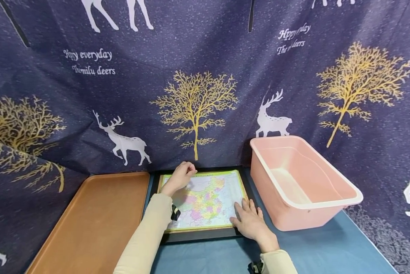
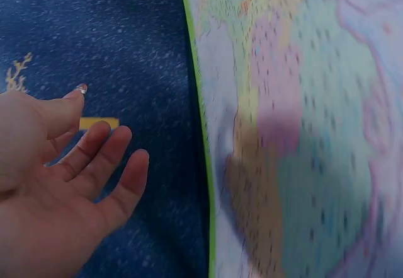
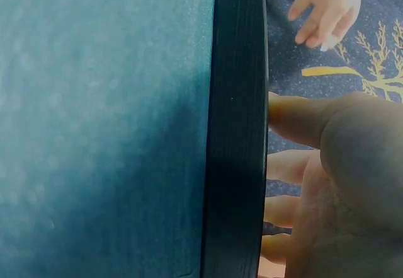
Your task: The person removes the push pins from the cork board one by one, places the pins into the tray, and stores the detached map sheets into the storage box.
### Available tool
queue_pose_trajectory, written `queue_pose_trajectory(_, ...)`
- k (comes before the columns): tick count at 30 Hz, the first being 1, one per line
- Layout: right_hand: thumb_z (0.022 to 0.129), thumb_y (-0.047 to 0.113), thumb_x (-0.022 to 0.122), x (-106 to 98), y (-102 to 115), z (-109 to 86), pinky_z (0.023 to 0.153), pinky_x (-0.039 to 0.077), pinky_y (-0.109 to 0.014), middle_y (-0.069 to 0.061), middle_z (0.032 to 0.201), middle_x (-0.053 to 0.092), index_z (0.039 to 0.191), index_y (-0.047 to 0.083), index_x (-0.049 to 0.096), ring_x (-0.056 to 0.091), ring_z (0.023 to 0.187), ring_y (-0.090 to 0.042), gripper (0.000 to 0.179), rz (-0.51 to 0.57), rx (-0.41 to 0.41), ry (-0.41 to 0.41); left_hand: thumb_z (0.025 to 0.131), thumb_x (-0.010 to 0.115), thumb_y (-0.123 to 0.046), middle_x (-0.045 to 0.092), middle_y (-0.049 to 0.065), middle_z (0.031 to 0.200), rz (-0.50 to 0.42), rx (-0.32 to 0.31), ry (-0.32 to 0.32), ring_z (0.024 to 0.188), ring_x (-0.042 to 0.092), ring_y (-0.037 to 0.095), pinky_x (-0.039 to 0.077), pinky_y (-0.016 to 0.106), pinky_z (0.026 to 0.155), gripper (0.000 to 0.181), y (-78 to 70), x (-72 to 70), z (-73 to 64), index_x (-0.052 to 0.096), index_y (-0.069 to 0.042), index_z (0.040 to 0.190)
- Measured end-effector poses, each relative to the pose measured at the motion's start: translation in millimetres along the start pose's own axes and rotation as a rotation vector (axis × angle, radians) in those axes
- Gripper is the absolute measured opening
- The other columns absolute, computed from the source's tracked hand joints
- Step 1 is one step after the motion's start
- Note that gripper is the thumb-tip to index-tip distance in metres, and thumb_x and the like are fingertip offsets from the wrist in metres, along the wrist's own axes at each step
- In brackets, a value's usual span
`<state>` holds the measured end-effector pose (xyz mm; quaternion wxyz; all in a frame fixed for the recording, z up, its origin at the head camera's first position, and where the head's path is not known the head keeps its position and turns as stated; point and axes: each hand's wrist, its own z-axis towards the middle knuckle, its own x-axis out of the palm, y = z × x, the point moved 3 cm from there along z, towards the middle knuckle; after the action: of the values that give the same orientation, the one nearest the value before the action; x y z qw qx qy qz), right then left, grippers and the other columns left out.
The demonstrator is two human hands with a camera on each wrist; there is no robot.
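While the spread right hand (image 1: 252, 223) (left hand (image 1: 181, 176) unclear, pinching or not) rests at the board's (image 1: 198, 236) near-right corner, press the map (image 1: 206, 199) lightly.

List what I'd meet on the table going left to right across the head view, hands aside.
Brown tray → printed map of China → pink tub.
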<state>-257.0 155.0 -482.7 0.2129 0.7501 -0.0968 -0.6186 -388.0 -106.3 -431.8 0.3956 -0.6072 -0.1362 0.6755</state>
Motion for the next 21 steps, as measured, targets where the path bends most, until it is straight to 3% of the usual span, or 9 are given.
queue_pose_trajectory(9,0.099,0.037,0.058,-2,0,-2.0,0.108,0.007,-0.069,-0.026,0.156,0.021,0.148,0.007,0.041,0.006,0.143,-0.049,0.060,-0.012,-0.019,-0.015,0.104,0.050,-0.012,0.050,0.005,0.096,0.008,0.021,-0.044,0.083,0.045,0.021,0.039,0.038,0.075,0.012,1.7,-26.3,-28.1,0.057,-0.008,0.096)
queue_pose_trajectory(15,0.099,0.037,0.057,-2,0,-2.6,0.108,0.007,-0.069,-0.026,0.156,0.021,0.148,0.006,0.041,0.007,0.143,-0.049,0.060,-0.022,-0.027,-0.019,0.102,0.055,-0.012,0.053,0.008,0.102,0.007,0.051,-0.093,0.090,0.053,0.023,0.045,0.040,0.082,0.009,3.2,-45.3,-48.8,0.058,-0.006,0.095)
queue_pose_trajectory(21,0.099,0.036,0.058,-1,2,-2.6,0.108,0.009,-0.069,-0.027,0.155,0.023,0.147,0.005,0.042,0.009,0.143,-0.049,0.060,-0.042,-0.041,-0.036,0.100,0.057,-0.012,0.055,0.008,0.103,0.031,0.054,-0.145,0.087,0.051,0.022,0.043,0.039,0.080,0.008,9.0,-62.1,-70.7,0.058,-0.009,0.092)
